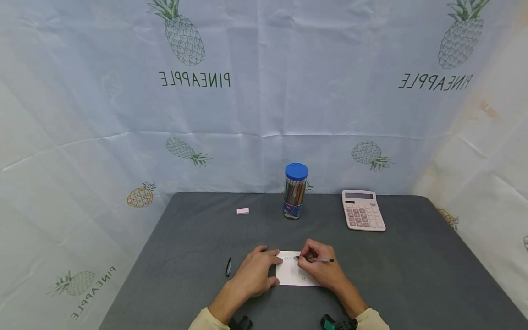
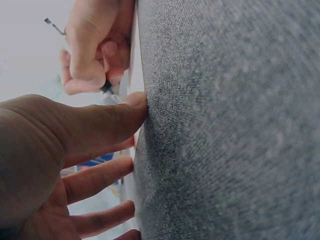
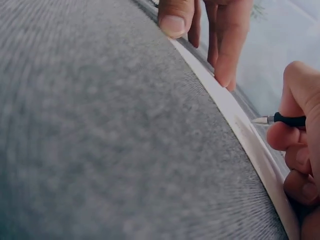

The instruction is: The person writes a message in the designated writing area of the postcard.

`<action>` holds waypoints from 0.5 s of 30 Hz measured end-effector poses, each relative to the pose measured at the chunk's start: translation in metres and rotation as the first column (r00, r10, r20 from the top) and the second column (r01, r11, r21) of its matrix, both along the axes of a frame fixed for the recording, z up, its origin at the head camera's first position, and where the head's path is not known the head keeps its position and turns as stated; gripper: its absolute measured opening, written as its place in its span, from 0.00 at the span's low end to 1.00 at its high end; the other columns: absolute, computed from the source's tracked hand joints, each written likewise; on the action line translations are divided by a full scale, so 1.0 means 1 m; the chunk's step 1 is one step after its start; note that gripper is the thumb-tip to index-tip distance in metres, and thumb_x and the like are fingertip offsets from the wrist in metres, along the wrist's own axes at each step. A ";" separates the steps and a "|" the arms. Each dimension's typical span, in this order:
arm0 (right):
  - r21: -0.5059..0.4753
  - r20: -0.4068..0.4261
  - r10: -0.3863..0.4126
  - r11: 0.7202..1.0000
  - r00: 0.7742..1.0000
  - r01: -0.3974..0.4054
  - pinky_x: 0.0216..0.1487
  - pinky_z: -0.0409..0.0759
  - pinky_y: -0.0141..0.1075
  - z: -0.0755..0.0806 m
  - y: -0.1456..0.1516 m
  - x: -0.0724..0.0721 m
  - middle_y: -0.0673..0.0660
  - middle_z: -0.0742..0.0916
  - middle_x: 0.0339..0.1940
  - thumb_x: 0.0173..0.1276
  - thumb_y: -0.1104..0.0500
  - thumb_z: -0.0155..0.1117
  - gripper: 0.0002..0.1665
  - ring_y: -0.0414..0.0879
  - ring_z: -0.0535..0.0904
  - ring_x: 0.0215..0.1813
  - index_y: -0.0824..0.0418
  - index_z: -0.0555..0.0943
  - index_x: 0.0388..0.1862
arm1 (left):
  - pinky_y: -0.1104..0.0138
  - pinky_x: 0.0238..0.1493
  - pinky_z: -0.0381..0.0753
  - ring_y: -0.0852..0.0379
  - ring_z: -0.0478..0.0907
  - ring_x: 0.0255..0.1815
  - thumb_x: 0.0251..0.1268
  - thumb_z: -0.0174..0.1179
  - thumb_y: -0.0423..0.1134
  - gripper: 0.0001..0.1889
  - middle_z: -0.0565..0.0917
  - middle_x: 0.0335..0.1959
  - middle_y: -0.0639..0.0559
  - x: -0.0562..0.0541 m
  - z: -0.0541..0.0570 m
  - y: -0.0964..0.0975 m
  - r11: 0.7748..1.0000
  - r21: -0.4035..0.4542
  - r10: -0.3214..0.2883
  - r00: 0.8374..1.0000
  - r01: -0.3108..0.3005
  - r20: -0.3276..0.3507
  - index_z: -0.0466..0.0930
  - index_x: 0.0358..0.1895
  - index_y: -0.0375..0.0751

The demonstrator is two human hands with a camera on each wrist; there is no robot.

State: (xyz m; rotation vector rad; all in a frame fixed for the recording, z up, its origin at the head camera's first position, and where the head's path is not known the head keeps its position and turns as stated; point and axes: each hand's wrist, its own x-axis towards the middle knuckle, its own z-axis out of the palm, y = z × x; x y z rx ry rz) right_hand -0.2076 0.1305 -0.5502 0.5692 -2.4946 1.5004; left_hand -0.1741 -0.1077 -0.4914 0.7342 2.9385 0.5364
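Observation:
A white sheet of paper (image 1: 290,276) with a few handwritten marks lies on the dark grey table. My left hand (image 1: 256,271) rests at its left edge, thumb and fingers extended, with the thumb (image 2: 100,125) pressing near the paper's corner. In my right hand (image 1: 323,268) I grip a pen (image 1: 325,260) between thumb and curled fingers. The dark grip and pale metal tip of the pen (image 3: 287,120) show in the right wrist view, with the tip close over the paper. Part of the paper is hidden under my right hand.
A black pen cap (image 1: 228,267) lies left of my left hand. Farther back are a pink eraser (image 1: 242,211), a blue-lidded jar of pencils (image 1: 294,190) and a pink calculator (image 1: 364,211). A pineapple-printed cloth (image 1: 255,105) hangs behind the table (image 1: 198,238).

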 end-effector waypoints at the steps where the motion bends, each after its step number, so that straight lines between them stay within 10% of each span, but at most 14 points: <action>1: 0.003 -0.003 0.002 1.000 1.000 -0.002 0.25 0.67 0.26 0.000 0.000 0.000 0.40 0.82 0.23 0.58 0.71 0.74 0.19 0.32 0.71 0.24 0.46 0.81 0.28 | 0.42 0.72 0.81 0.36 0.80 0.74 0.57 0.85 0.42 0.25 0.87 0.69 0.50 0.000 0.000 0.000 1.000 0.001 0.000 1.000 0.000 -0.001 0.93 0.60 0.48; 15: 0.007 -0.032 0.027 1.000 0.999 -0.027 0.24 0.63 0.26 0.001 0.000 0.001 0.39 0.78 0.19 0.54 0.72 0.74 0.21 0.31 0.67 0.22 0.46 0.80 0.25 | 0.42 0.72 0.81 0.37 0.80 0.73 0.57 0.85 0.43 0.25 0.87 0.69 0.51 0.000 0.000 0.000 1.000 -0.016 -0.004 1.000 0.003 -0.011 0.93 0.60 0.49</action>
